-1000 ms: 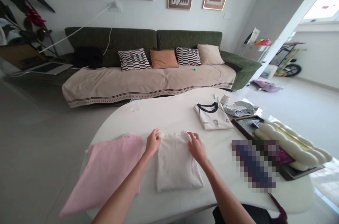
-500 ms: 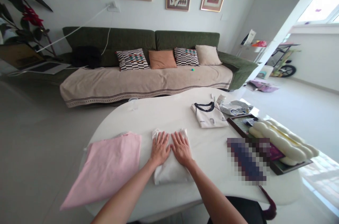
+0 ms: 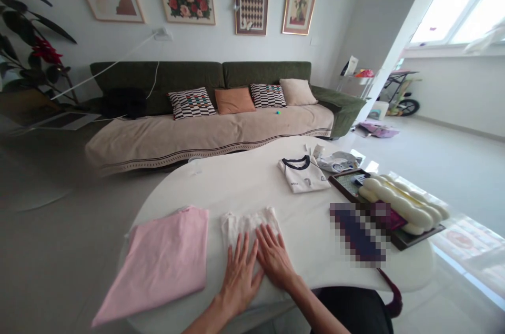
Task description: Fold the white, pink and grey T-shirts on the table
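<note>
A white garment (image 3: pixel 252 219) lies folded flat at the near middle of the white table; its exact kind I cannot make out. My left hand (image 3: pixel 240 276) rests flat on its lower part, fingers spread. Beside it, my right hand (image 3: pixel 275 256) presses flat on the cloth a little higher, its fingers stretched out. The two hands almost touch at the thumbs. To the left is a folded pink cloth (image 3: pixel 161 263), one corner hanging past the table edge. A folded white shirt with a dark collar (image 3: pixel 305 176) lies farther back to the right.
On the table (image 3: pixel 236 176), a dark-rimmed tray (image 3: pixel 414 239) carries a cream puffy item (image 3: pixel 402 202). A blurred-out dark item (image 3: pixel 359 234) with a strap lies near it. A silver packet (image 3: pixel 341 161) and a clear cup (image 3: pixel 195 164) sit at the back. Beyond stands a green sofa (image 3: pixel 268 71).
My hands have slid down the white garment toward me, uncovering its upper part. My view has tilted up, showing more of the wall.
</note>
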`<state>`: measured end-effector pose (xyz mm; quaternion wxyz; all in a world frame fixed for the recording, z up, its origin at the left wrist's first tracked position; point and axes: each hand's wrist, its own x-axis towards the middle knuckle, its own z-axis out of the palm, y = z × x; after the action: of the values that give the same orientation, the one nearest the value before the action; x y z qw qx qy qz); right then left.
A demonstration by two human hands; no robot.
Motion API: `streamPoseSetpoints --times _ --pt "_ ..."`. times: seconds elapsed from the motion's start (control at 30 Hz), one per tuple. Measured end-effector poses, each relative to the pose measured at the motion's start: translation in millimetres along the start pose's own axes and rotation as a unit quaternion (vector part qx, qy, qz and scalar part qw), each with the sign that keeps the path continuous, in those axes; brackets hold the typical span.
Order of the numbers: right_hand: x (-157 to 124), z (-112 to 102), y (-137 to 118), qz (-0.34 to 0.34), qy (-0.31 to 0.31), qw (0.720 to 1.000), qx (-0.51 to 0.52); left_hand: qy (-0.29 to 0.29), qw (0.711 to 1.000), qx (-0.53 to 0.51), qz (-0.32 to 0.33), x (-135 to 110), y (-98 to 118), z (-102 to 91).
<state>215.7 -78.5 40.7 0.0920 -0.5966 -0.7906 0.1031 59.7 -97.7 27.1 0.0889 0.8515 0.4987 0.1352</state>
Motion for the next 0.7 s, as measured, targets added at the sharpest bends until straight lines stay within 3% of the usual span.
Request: streamPoseSetpoints --times 0.13,0.27,0.37,0.47,0.6,0.7 --pt "-6 3 -1 0.002 -0.01 1.0 0.021 -0.047 0.999 -0.007 -0.013 -15 7 7.7" --pt "17 -14 15 0.039 -0.053 0.995 0.077 -0.132 0.989 -0.011 -0.064 20 -8 -16.1" --pt "42 -28 33 0.099 -0.033 0.991 0.087 -0.095 0.978 -0.029 -0.186 61 -35 -35.6" --pt "63 -33 43 0.148 -0.022 0.983 0.108 -0.043 0.95 -0.122 -0.283 88 -56 -40.7" --pt "78 -33 40 0.184 -0.025 0.97 0.157 -0.044 0.932 -0.197 -0.301 96 -63 -41.3" --pt "88 -45 40 0.186 -0.031 0.962 0.197 -0.056 0.928 -0.253 -0.267 101 -64 -61.0"
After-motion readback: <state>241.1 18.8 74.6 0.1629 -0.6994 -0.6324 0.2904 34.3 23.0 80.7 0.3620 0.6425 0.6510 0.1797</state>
